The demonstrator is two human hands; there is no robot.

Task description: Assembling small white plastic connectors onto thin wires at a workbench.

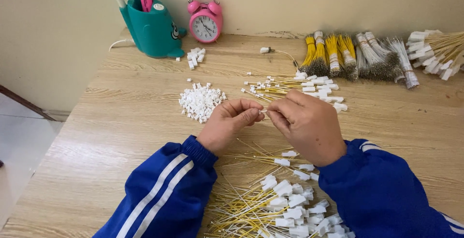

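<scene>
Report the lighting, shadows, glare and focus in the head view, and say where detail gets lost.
Head view: soft, even light on the wooden table, only faint shadows under the left hand and right hand; no strong glare, though the white connector pile looks nearly washed out; focus is fair, but the small piece pinched between the fingertips is too tiny to resolve.

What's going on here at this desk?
A person in a blue jacket pinches a small white connector between the left hand and right hand, above a wooden table. A pile of loose connectors lies to the left, wired ones lie near the sleeves, and bundled yellow wires lie at the back.
</scene>
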